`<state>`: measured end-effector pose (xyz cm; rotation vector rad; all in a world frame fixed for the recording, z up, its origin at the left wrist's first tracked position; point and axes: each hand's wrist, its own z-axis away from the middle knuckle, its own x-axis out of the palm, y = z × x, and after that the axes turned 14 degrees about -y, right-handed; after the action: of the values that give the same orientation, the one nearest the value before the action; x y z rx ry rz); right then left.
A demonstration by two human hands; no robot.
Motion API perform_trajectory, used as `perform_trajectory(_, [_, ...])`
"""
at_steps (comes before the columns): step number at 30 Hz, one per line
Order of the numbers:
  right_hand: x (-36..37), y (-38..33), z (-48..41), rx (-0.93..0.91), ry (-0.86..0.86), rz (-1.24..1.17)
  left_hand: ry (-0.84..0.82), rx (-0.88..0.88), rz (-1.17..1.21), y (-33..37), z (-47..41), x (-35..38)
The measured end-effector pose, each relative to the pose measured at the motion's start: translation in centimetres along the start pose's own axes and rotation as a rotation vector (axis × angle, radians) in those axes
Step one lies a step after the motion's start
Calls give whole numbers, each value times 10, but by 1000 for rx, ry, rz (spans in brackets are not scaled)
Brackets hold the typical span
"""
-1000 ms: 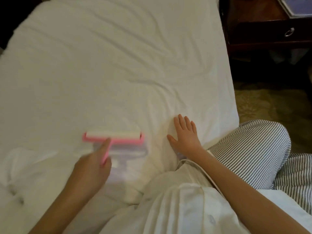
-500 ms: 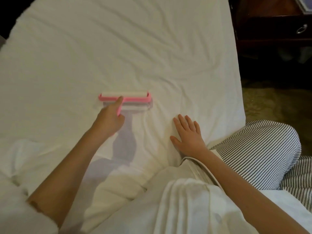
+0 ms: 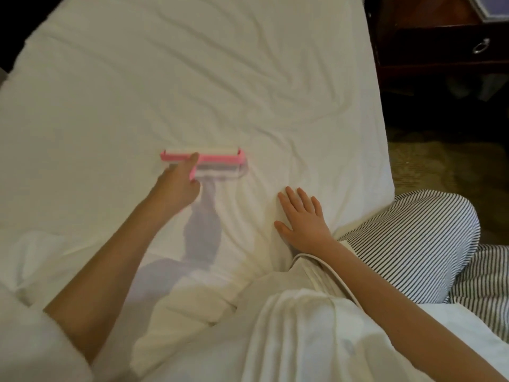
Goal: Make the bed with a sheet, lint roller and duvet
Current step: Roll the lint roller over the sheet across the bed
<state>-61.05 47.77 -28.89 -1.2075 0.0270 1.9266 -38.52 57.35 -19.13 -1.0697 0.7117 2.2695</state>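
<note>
White sheet [image 3: 209,78] is on but wrinkly; left hand [image 3: 177,188] grips the pink lint roller [image 3: 220,158] mid-bed, fingers curled round its handle; right hand [image 3: 303,220] lies flat nearby, fingers spread, pinning fabric; I'd roll long straight strokes away from it.

My sheet [image 3: 192,78] is matt white cloth, softly creased. My roller [image 3: 220,159] has a smooth pink plastic frame. The nightstand [image 3: 429,42] is dark polished wood with a shiny metal ring [image 3: 481,47].

Head camera looks steeply down, close over the sheet [image 3: 192,78].
</note>
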Motion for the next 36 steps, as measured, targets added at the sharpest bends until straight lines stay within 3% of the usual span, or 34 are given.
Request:
perform_trajectory(4, [2,2,1,-19,-1,2,-11,26,-31,17,-18,-10])
perform_trajectory(10, [-1,-1,2,-28,-40,-10,-156,-73,-43,-3,42,18])
perform_trajectory(19, [-9,-22,-2,-53,-203,219,15,-57,12,29,-33,-1])
perform_trajectory(29, [-1,-55,-5,104,-227,324,-55,-117,-17,10,86,83])
perform_trajectory(34, [9,-59,-5,119,-213,308,98,-86,-7,19,10,49])
perform_trajectory(36, [19,-58,-8,124,-99,275,145,-73,35,26,-33,32])
